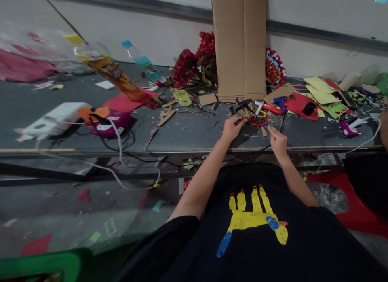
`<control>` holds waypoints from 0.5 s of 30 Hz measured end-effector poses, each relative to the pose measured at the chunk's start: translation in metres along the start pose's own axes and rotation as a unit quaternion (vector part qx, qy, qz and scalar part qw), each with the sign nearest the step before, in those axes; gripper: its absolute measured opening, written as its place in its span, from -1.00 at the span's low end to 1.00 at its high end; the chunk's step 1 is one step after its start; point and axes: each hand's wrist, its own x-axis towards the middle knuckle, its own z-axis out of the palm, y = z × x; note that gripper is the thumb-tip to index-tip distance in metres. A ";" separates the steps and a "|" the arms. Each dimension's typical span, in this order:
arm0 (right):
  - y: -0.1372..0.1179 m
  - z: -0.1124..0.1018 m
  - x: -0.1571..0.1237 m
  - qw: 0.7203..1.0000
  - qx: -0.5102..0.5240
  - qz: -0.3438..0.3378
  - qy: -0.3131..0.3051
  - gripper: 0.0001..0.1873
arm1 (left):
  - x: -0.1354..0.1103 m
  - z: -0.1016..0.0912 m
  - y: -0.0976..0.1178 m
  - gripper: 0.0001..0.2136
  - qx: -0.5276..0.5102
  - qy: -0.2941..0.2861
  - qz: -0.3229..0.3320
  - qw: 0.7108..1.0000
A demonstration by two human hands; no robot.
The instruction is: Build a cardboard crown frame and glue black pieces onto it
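My left hand (232, 128) is over the worktop, its thumb and fingertips closed together beside a small pile of brown cardboard scraps (242, 113). Whatever it pinches is too small to name. A black tool-like object (242, 104) lies just beyond those fingers. To the right, my right hand (278, 142) hovers near the front edge with its fingers curled into a pinch; anything in it is too small to make out. Between the hands and slightly farther back is a coil of red, yellow and blue wire (258, 120). A red-handled tool (273, 109) rests behind it, near a blue glue gun (280, 100).
A tall cardboard sheet (241, 43) leans on the wall. Leftward stand a drink bottle (117, 77), a yellow tape roll (182, 98), a white power strip (57, 118) and a purple socket box (113, 123) with trailing cables. Paper sheets (323, 92) and another purple socket box (348, 128) lie right.
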 end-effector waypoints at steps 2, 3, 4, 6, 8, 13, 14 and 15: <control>0.001 0.001 0.000 1.000 -0.007 0.000 -0.009 -0.61 | 0.000 0.000 -0.001 -0.79 0.000 0.002 -0.001 1.000; 0.001 0.001 0.000 1.000 -0.011 -0.002 -0.011 -0.61 | 0.000 0.000 -0.001 -0.79 -0.001 0.003 -0.003 1.000; 0.001 0.001 0.000 1.000 -0.016 -0.005 -0.013 -0.60 | 0.000 0.000 -0.001 -0.79 -0.003 0.003 -0.004 1.000; 0.000 0.001 0.000 1.000 -0.021 -0.011 -0.012 -0.61 | 0.001 0.000 0.000 -0.80 -0.007 0.006 -0.005 1.000; -0.001 0.001 0.000 1.000 -0.024 -0.012 -0.014 -0.61 | 0.001 -0.001 0.001 -0.80 -0.008 0.010 -0.007 1.000; 0.000 0.001 0.000 0.999 -0.033 0.003 -0.029 -0.59 | 0.002 -0.001 0.001 -0.75 -0.023 0.021 -0.011 0.999; 0.001 0.002 0.000 0.999 -0.033 0.008 -0.032 -0.59 | 0.002 0.000 0.000 -0.74 -0.025 0.025 -0.016 0.999; 0.002 0.002 0.000 0.999 -0.032 0.014 -0.035 -0.58 | 0.002 0.000 0.000 -0.73 -0.025 0.029 -0.022 0.999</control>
